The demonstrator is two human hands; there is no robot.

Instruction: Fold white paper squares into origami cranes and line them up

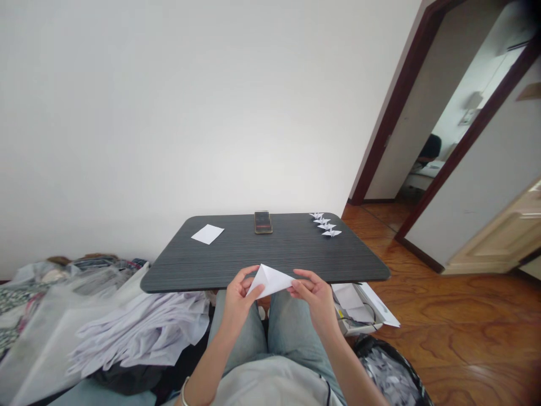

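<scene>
A folded white paper triangle (270,280) hangs in the air just over the near edge of the dark table (236,259), above my knees. My left hand (239,296) pinches its left corner, fingers closed round the fold. My right hand (313,293) pinches the right corner the same way. Several small white folded paper cranes (325,224) stand in a row at the table's far right. A flat white sheet (207,234) lies at the far left of the table.
A phone (263,222) stands propped at the table's far edge, against the white wall. White bags and paper (139,327) are heaped at my left. A box with papers (359,310) sits by my right knee. An open doorway (435,146) and wooden floor lie to the right.
</scene>
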